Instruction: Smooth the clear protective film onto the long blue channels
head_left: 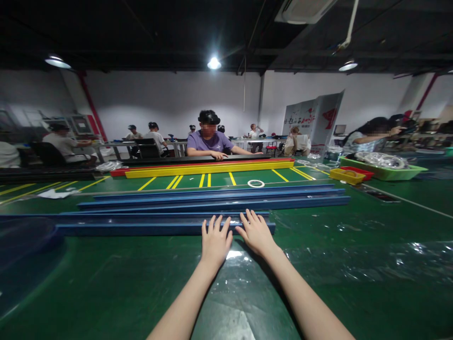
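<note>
My left hand [216, 241] lies with its fingers spread over the near blue channel strip [141, 229], close to the strip's right end. Beside it, my right hand [256, 231] rests on the same strip, fingers stretched out and apart. Neither hand is wrapped round anything. Clear plastic film [240, 283] lies on the green table below my hands, partly hidden by my forearms. Just beyond the near strip, more long blue strips [300, 203] lie roughly parallel to it.
Yellow and red strips [212, 167] lie farther back, before a person in a purple shirt [210, 141]. A white ring [255, 183] sits on the table. At right are a green tray [399, 174], a yellow bin [347, 176] and a phone [380, 194].
</note>
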